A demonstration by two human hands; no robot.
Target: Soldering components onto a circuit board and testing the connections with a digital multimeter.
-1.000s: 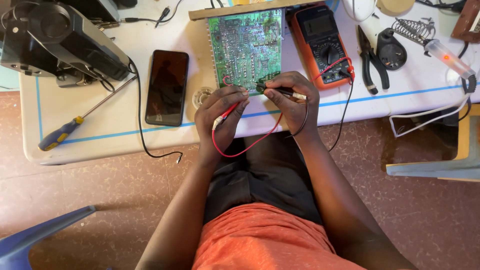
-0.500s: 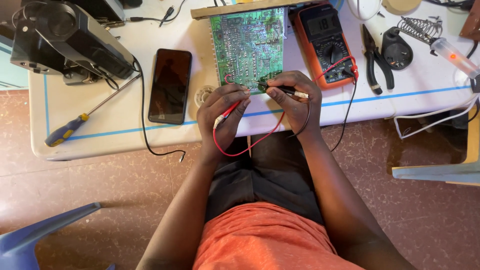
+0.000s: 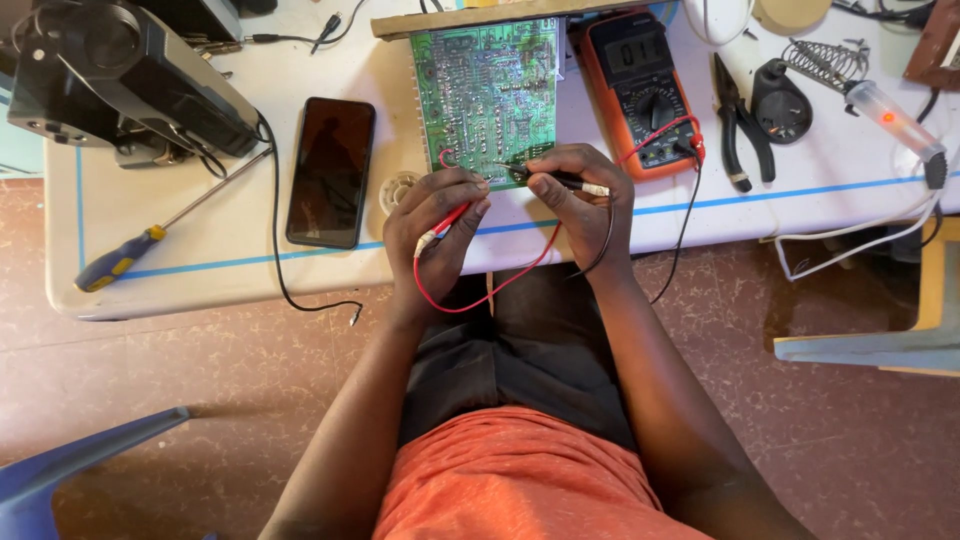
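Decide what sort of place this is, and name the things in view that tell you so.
Probably an electronics repair bench. A green circuit board lies on the white table, an orange multimeter sits beside it, and a soldering iron and pliers lie to the right.

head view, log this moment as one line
left hand: holds red probe | right hand: holds black probe | tips: on green circuit board | multimeter: beside board

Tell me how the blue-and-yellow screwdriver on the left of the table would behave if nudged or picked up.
The screwdriver would probably roll if nudged sideways: its handle looks rounded and it lies flat on the smooth white table. It should lift as one stiff piece, given the long straight metal shaft. It would likely feel handle-heavy, since the handle is much thicker than the shaft.
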